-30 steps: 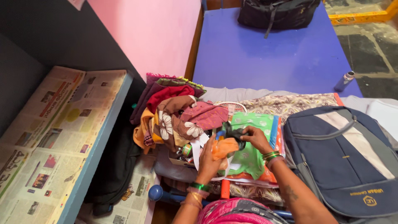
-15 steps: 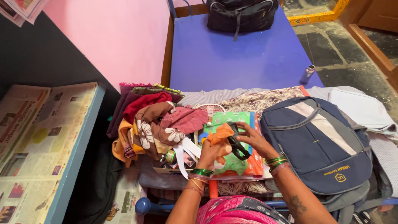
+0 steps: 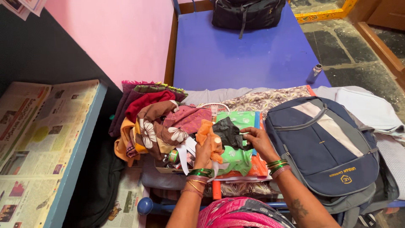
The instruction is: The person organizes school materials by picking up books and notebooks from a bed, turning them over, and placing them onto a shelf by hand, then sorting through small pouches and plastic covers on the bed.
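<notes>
Seen from the head camera, both hands work over a heap of clothes and packets in front of the person. Left hand (image 3: pixel 205 150) is closed around an orange cloth (image 3: pixel 209 141), gripping its bunched middle and holding it upright above the heap, so the loose end flops over the fingers. Right hand (image 3: pixel 258 141) pinches the edge of a black cloth (image 3: pixel 228 131) between thumb and fingers, the other fingers curled loosely; the black piece stretches leftward from that pinch until it meets the orange one. Both pieces look thin, light and limp, so I judge they will sag and bunch wherever they are not held; a grip on a corner or hem would let either one hang out flat, while a grip in the middle keeps it crumpled. Neither looks slippery or fragile. Under the hands lies a green packet (image 3: pixel 241 157) on top of an orange packet (image 3: pixel 259 169), and these rest on patterned fabric. Just to the left sits a pile of folded clothes (image 3: pixel 156 118) in maroon, brown floral and pink. Just beside the right wrist lies a navy backpack (image 3: pixel 325 143) on its back. Beyond the heap a blue bed (image 3: pixel 244 59) carries a black bag (image 3: pixel 247 12) at its far end, and a small bottle (image 3: pixel 314 73) stands at its right edge. Newspaper (image 3: pixel 38 135) covers the shelf at far left.
</notes>
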